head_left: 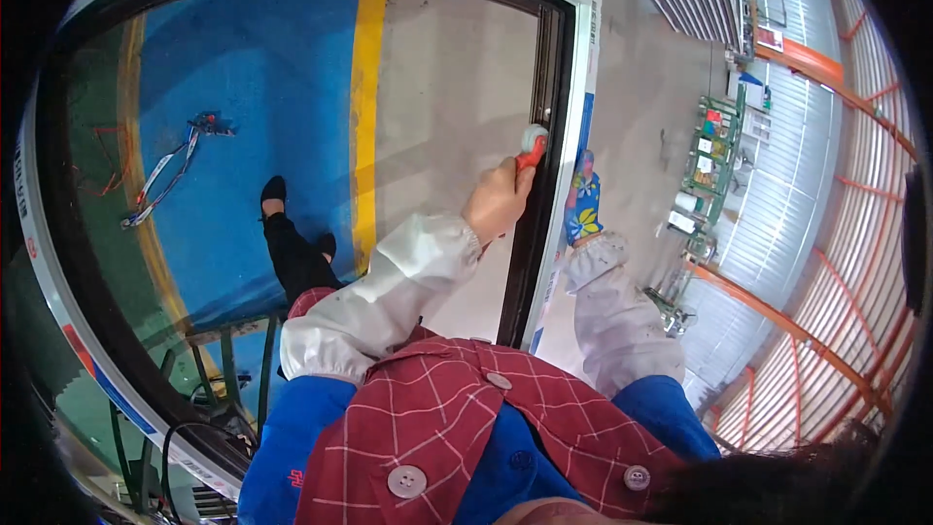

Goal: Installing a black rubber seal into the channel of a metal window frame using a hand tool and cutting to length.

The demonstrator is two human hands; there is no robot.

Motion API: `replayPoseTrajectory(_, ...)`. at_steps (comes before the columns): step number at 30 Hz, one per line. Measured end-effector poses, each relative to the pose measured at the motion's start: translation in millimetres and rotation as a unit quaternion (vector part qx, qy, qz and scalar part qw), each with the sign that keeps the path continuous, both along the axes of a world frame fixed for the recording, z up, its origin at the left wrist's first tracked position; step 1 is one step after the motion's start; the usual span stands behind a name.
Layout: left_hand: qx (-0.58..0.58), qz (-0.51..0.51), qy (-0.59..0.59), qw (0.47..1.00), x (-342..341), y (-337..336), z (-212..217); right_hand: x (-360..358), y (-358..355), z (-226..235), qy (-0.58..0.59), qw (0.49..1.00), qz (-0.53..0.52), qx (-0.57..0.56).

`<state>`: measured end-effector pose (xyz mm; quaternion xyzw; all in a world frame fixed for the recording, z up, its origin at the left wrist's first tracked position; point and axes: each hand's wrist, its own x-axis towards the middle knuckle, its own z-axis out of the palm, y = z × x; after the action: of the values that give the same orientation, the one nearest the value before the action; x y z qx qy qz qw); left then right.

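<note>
Inspector: Red checked apron (428,418) and white sleeve covers sit closest to the lens. Beyond them, the left hand (498,202) is closed around the red handle of a small roller tool (531,144), its grey wheel pressed on the dark gasket strip (539,175) at the right side of the glazed window frame (583,87).

Assessor: And the right hand (583,206)?

Inspector: In a blue patterned glove, resting against the white outer face of the frame. Whether its fingers are curled or flat, I cannot tell.

Assessor: Risks?

Inspector: In my judgement, the wheel could slip off the narrow strip and mark the glass (292,117), since the grip sits well back from the wheel. Uneven pressure could leave the gasket proud. Should the bracing hand shift, the frame may rock.
</note>
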<state>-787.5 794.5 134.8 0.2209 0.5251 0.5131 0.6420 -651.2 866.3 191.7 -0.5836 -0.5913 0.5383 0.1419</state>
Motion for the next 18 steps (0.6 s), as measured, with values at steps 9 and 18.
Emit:
replayPoseTrajectory(9,0.005,-0.047,0.005,0.999,-65.4,92.3,-19.4,24.6,7.4,-21.6,-0.029,0.994,-0.096,0.036)
replayPoseTrajectory(18,0.069,-0.269,0.049,0.960,136.7,-195.8,-36.7,27.8,1.9,-17.4,-0.071,0.994,-0.036,0.080)
